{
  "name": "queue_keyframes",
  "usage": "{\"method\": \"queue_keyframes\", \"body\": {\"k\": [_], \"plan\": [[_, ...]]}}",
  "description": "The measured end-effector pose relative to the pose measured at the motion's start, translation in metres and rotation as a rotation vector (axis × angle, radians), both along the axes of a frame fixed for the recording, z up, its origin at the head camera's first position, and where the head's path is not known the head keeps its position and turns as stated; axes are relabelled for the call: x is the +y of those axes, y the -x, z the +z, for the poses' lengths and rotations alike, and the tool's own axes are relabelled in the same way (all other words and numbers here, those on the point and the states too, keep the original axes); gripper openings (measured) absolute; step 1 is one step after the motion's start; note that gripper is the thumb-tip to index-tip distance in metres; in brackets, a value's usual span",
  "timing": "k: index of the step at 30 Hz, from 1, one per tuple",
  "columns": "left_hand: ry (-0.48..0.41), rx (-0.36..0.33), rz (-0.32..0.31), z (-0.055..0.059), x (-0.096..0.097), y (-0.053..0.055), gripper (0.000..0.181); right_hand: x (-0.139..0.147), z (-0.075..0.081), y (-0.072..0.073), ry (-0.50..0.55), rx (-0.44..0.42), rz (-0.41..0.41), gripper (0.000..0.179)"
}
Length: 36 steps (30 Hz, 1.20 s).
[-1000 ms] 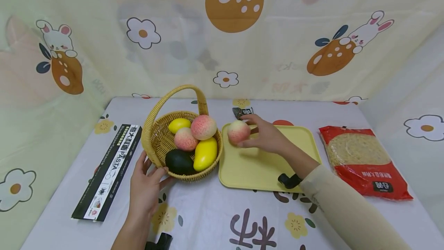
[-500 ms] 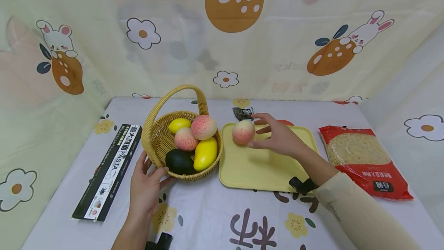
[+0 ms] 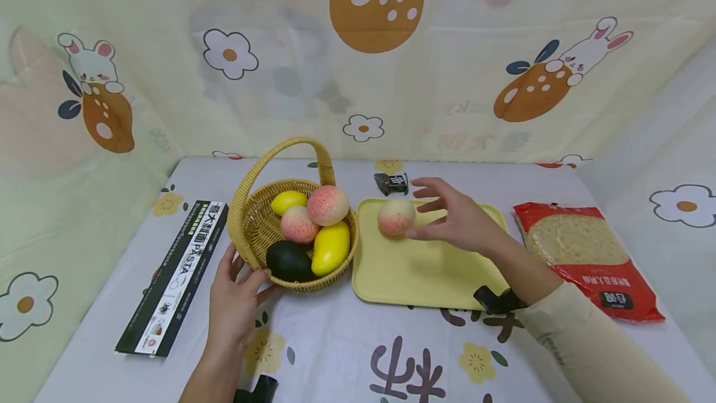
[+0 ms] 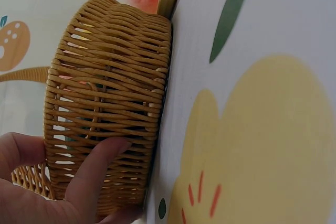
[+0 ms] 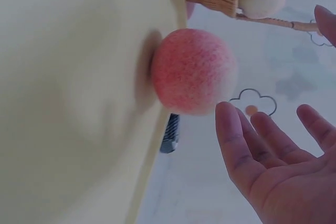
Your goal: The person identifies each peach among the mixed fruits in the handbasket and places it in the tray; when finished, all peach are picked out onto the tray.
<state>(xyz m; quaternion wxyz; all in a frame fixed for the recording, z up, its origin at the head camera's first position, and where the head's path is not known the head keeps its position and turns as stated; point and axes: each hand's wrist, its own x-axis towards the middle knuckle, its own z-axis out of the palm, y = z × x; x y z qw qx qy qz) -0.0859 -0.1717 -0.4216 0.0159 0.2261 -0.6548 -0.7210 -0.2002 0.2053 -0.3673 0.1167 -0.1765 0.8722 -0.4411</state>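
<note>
Head: R hand [image 3: 461, 221] nr peach [image 3: 395, 217]

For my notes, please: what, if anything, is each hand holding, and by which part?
The left hand holds the basket by its woven side; the right hand holds nothing.

A slim black-and-white box [image 3: 173, 278] marked PASTA lies aslant on the left of the desk [image 3: 324, 353], whose white cloth [image 3: 335, 322] bears yellow flowers. A red bag [image 3: 587, 263] with pale contents lies at the right, a small dark packet [image 3: 391, 183] near the back edge. Behind hangs a cream curtain [image 3: 291, 104] printed with rabbits.
</note>
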Motion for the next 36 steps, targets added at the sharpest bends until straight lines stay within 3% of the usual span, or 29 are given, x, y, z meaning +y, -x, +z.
{"method": "queue_keyframes", "body": {"k": [16,24,36], "plan": [[-0.007,-0.009,0.000,-0.001,-0.001,0.000,0.093,-0.047,0.033,0.012,0.053,-0.016,0.115,0.092],[-0.014,-0.005,-0.008,0.001,-0.001,0.000,0.093,-0.076,0.037,0.019,-0.015,-0.011,0.157,0.092],[-0.018,0.000,-0.006,0.000,-0.002,0.000,0.093,-0.102,0.035,0.026,-0.033,-0.010,0.218,0.094]]}}
